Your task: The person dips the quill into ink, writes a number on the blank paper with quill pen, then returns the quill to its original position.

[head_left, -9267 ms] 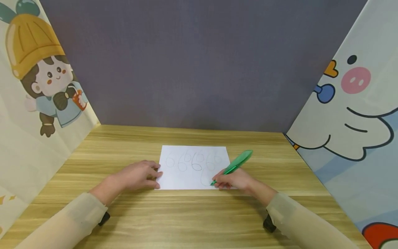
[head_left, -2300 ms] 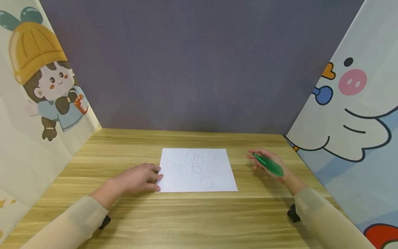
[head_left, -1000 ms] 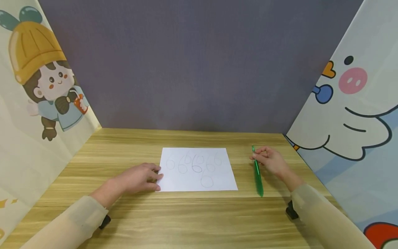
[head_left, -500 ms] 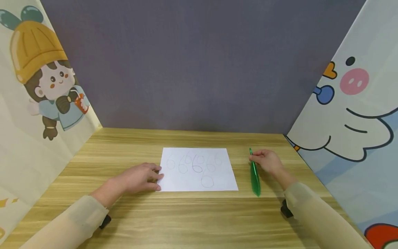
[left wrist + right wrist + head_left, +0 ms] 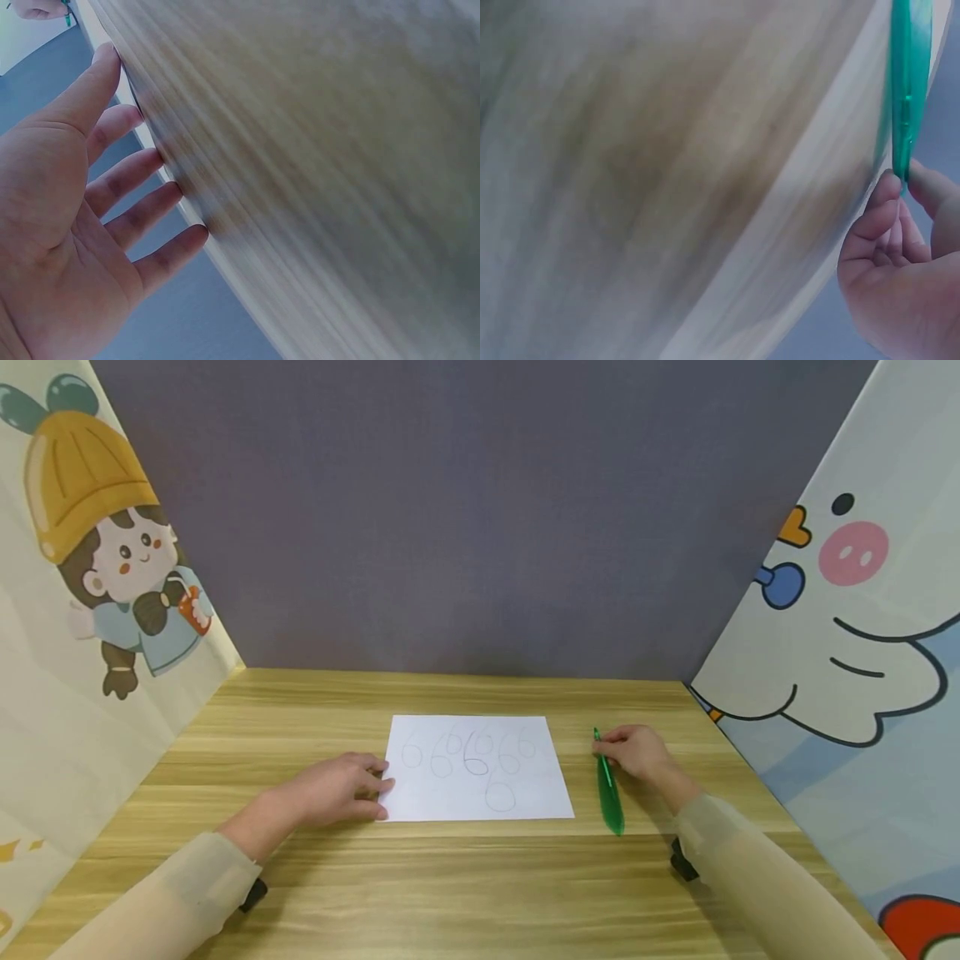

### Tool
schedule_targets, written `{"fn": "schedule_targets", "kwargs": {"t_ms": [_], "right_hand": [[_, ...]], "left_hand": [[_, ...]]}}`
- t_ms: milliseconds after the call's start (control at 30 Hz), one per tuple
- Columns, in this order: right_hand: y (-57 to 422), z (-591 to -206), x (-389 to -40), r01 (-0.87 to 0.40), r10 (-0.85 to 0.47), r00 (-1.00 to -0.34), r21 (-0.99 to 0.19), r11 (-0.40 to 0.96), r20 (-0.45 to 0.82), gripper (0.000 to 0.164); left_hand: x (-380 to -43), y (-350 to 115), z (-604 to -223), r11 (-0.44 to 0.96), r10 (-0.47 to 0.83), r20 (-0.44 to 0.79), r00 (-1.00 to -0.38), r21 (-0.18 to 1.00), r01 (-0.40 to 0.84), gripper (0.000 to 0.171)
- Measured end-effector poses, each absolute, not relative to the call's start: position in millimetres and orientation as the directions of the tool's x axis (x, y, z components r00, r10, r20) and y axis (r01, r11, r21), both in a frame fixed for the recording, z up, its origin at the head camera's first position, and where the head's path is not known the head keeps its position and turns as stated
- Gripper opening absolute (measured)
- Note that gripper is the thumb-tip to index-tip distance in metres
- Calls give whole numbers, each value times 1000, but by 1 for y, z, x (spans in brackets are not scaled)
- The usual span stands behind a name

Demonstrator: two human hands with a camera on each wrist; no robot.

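Note:
A white sheet of paper (image 5: 442, 797) lies on the table, with several faint 6-shaped figures drawn across its upper part and one lower down. At its left edge, my left hand (image 5: 341, 789) rests with spread fingers, the fingertips on the paper; in the left wrist view the palm (image 5: 45, 195) shows nothing held. To the right of the paper, my right hand (image 5: 639, 752) pinches a green leaf-shaped pen (image 5: 610, 797) near its narrow end. The pen's broad end points toward me. In the right wrist view, thumb and fingertips meet on the narrow end of the pen (image 5: 910, 75).
The wooden table (image 5: 450, 893) runs back to a dark grey panel (image 5: 472, 527). Cartoon-printed panels stand at the left (image 5: 45, 735) and right (image 5: 900, 693). Dark wrist devices show under both sleeves.
Earlier my right hand drew on the paper; it then moved right and turned the pen broad end toward me. Lately hand and pen have shifted slightly left. My left hand stays put.

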State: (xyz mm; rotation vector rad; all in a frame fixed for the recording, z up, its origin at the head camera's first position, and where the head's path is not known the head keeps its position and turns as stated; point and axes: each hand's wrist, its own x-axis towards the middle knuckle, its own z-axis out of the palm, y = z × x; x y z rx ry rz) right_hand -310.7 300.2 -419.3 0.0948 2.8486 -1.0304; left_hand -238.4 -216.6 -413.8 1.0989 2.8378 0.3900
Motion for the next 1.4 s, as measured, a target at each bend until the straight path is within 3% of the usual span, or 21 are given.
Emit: {"fn": "schedule_targets", "kwargs": {"t_ms": [300,1000,1400], "right_hand": [[299,-426,-314,75,0,-992,-580,811,-129,40],[297,-427,-314,98,19,-990,-587,803,-140,36],[305,-418,-307,52,21,-998,-547,836,-62,51]], "left_hand": [[-238,-217,-414,711,670,19,-742,271,648,54],[-238,-215,-411,709,666,32,-745,283,646,54],[-238,-217,-412,715,654,36,-756,298,632,48]]}}
